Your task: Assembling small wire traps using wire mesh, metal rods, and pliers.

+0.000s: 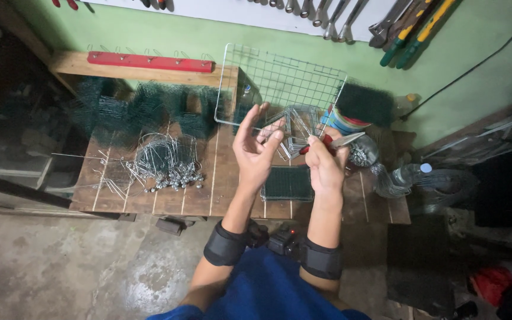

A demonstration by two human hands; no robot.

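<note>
- On the slatted wooden bench [226, 189], which stood against a green wall, wire work lay spread from end to end.
- A white wire grid [280, 83] leaned upright at the back of the bench, just behind the hands.
- Rolls of dark green mesh [143, 106] were piled along the rear left, under a red hook rail [149, 61].
- A heap of bent wire pieces [164, 163] with small metal weights lay on the left half of the bench.
- A flat green mesh panel [287, 182] lay on the bench directly below the two hands.
- A clear bottle [407, 173] rested on its side at the right end.
- The left hand [255, 151] was raised above the bench with its palm turned toward the person and its fingers spread and loosely curled; whether a thin wire ran between its fingertips could not be told.
- The right hand [326, 166] was closed round the red handles of the pliers [330, 142].
- The pliers were held above the bench beside the left hand, their metal tip pointing right and slightly upward toward a tin [344, 121] at the back.
</note>
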